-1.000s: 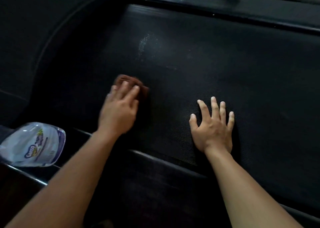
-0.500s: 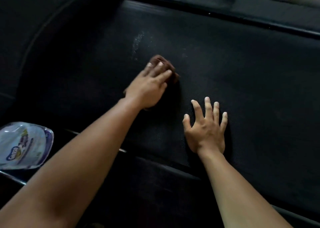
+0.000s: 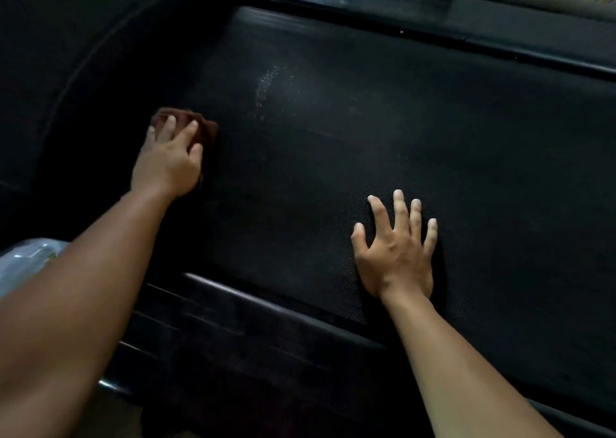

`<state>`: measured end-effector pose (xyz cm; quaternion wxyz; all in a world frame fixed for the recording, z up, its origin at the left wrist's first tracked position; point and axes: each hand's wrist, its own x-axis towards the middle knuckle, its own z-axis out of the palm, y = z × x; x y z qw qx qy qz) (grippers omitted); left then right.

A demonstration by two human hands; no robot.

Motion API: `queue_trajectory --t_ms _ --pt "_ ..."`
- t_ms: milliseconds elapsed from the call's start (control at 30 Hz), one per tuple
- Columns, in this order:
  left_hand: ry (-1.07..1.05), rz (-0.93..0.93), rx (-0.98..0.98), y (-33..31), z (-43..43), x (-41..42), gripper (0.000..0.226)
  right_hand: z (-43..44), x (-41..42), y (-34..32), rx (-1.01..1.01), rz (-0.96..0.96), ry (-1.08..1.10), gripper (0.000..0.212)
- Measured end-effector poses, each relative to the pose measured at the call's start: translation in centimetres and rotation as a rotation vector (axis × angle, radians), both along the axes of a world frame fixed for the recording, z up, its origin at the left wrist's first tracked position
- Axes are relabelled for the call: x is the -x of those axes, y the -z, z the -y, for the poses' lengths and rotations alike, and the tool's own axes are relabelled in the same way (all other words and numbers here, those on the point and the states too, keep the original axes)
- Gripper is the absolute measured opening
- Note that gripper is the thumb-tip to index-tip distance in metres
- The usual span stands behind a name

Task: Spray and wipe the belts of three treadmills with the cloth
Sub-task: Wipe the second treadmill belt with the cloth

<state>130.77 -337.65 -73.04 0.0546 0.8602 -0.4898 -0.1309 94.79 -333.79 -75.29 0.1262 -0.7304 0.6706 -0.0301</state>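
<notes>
Left hand [image 3: 168, 164] presses cloth [image 3: 186, 122] onto belt [image 3: 366, 157], fingers laid flat over it for pressure. Right hand [image 3: 396, 257], 4 o'clock of cloth: splayed, palm down, likely bracing. Spray [image 3: 266, 84] at 1 o'clock, unwiped.

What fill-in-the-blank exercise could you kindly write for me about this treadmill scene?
1. The cloth under the left hand is ____ in colour.
2. The right hand lies flat on the belt with its fingers ____.
3. Whitish spray droplets show on the belt, farther away and to the ____ of the cloth.
Missing words: brown; spread; right.
</notes>
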Motion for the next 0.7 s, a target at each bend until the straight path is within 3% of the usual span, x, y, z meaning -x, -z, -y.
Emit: queue_trajectory --t_ms 133,267,467,567,700 --pt "0.056 0.022 -0.011 0.1 5.0 1.9 0.055 -0.1 -0.1 0.1 0.021 0.006 -0.003 0.057" --pt "0.331 0.041 0.039 0.2 7.2 8.2 0.056 0.0 0.0 0.2 0.02 0.0 -0.004 0.058" --pt "0.759 0.013 0.035 1.3 0.4 17.3 0.065 0.1 0.0 0.2 0.012 -0.008 -0.002 0.062" --pt "0.727 -0.025 -0.01 0.8 -4.3 16.6 0.064 0.0 0.1 0.2 0.015 -0.001 -0.002 0.06" --pt "0.453 -0.025 0.045 0.1 -7.1 11.0 0.054 -0.1 0.0 0.3 0.027 -0.004 -0.005 0.059"
